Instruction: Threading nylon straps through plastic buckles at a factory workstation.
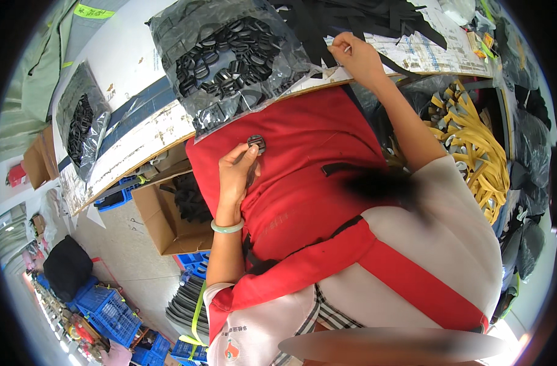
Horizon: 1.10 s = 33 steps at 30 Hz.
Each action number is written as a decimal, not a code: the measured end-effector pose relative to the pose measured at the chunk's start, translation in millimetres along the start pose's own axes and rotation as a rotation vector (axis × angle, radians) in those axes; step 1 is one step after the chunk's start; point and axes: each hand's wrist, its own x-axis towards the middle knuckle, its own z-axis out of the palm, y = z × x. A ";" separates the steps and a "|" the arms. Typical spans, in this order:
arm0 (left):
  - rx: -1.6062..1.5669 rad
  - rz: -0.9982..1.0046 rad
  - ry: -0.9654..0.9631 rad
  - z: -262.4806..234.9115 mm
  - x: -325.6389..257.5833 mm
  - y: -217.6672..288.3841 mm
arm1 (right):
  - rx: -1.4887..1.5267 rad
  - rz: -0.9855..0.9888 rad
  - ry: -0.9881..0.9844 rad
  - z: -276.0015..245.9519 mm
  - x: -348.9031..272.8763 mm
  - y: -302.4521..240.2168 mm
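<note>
My left hand (235, 174) holds a small black plastic buckle (257, 143) between thumb and fingers, in front of my red apron (303, 165). A pale green bangle sits on that wrist. My right hand (354, 58) reaches up to the table edge and pinches a black webbing strap (400, 67) from a pile of black straps (357, 15). A clear plastic bag full of black buckles (229, 58) lies on the white table (129, 58) between my hands.
A second bag of black parts (83, 122) lies at the table's left. An open cardboard box (168, 222) holding black pieces stands under the table. Yellow straps (473, 146) are heaped on the right. Blue crates (107, 311) stand on the floor.
</note>
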 end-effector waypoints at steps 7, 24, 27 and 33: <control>0.049 0.044 -0.024 -3.5 -2.1 -4.3 | -0.266 -0.113 -0.087 8.4 9.1 -23.0; -0.087 0.311 0.169 20.3 -43.3 38.6 | 0.758 0.139 -0.741 -26.9 -112.2 -170.2; -0.031 0.363 0.208 25.7 -49.1 36.8 | 0.835 0.170 -0.901 13.8 -122.0 -157.4; 0.101 0.492 0.283 20.7 -49.6 33.1 | 1.070 0.315 -0.903 43.6 -123.4 -155.7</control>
